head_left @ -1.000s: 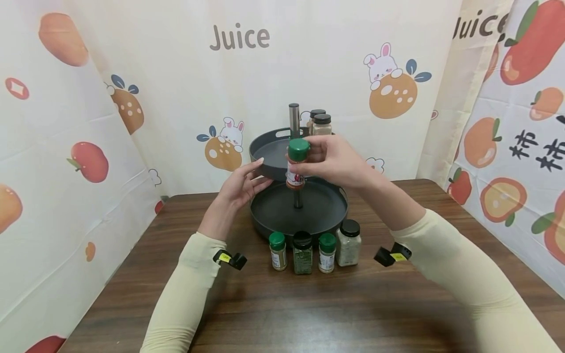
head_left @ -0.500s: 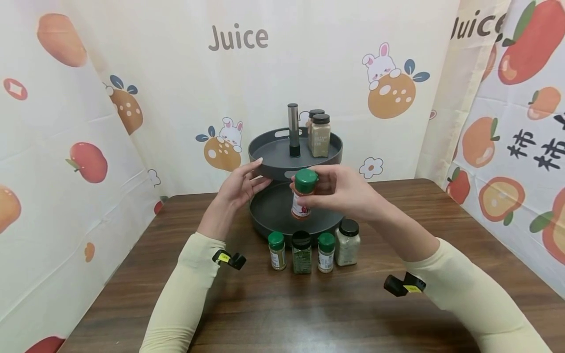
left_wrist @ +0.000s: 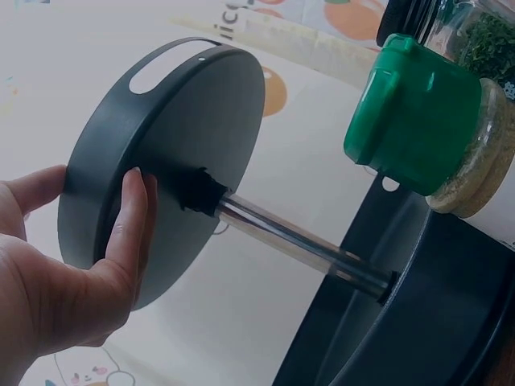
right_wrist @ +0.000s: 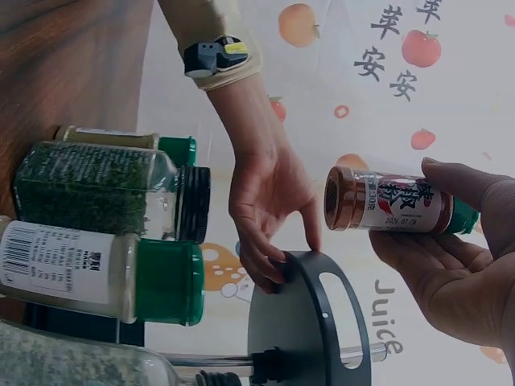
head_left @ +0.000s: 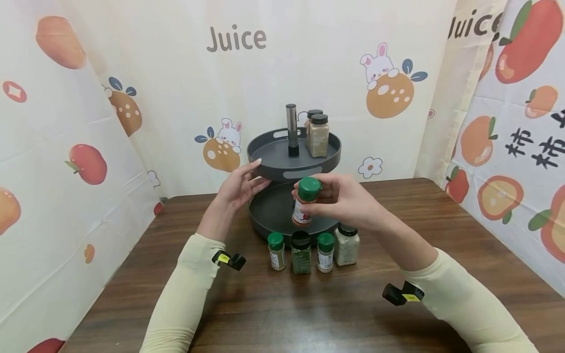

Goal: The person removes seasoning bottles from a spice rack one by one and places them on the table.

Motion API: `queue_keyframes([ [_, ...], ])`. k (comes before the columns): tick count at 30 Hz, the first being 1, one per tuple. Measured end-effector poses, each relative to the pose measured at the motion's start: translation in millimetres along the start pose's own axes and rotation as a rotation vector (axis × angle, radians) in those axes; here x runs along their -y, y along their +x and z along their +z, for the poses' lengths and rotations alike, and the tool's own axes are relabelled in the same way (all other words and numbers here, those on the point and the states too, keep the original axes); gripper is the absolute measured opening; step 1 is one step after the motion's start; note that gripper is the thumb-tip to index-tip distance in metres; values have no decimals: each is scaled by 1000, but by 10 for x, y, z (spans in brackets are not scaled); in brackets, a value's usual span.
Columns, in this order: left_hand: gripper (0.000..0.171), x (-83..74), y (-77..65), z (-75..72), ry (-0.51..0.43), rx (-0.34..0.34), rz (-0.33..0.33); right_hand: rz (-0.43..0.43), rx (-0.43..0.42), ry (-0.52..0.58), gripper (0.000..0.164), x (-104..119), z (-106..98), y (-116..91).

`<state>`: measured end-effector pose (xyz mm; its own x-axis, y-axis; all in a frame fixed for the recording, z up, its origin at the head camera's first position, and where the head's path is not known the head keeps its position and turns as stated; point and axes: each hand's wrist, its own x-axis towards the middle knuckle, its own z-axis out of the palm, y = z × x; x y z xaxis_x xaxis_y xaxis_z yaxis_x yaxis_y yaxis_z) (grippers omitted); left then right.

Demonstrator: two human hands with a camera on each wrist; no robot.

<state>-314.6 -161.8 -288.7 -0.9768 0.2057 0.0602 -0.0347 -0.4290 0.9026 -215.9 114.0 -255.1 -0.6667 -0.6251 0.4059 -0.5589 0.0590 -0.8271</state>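
Note:
My right hand grips a small spice bottle with a green cap and red powder inside. It is in the air, in front of the gap between the two tiers of a dark grey turntable rack. In the right wrist view, the label of the red spice bottle shows. My left hand pinches the left rim of the rack's upper tray, thumb and fingers on either side of its wall. The lower tray is partly hidden behind my right hand and the bottle.
Two black-capped jars stand on the upper tray, right of the steel post. On the wooden table, a row of several spice jars stands before the lower tray, including a green herb jar and a pale jar.
My right hand has lowered the red spice bottle from in front of the upper tray to in front of the lower one, slightly rightward. The left hand keeps its hold on the rim.

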Motion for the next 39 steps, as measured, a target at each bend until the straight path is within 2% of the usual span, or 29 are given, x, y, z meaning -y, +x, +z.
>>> queue_keyframes([
  [6, 69, -1, 7, -4, 6, -4, -7, 9, 43, 17, 41, -94, 88, 5],
  [15, 70, -38, 2, 5, 7, 1, -1, -38, 134, 62, 38, -276, 375, -12],
  [18, 69, -28, 8, 4, 8, 6, 0, -19, 155, 66, 38, -367, 463, -53],
  [22, 68, -23, 3, -1, 4, 4, -6, 27, 169, 42, 37, -422, 568, -124],
  [32, 65, -51, 13, -7, -8, 4, 6, 95, 239, -6, 31, -298, 725, -280],
  [39, 66, -19, -7, -6, 3, -2, -3, 81, 293, -72, 35, -486, 792, -328],
])
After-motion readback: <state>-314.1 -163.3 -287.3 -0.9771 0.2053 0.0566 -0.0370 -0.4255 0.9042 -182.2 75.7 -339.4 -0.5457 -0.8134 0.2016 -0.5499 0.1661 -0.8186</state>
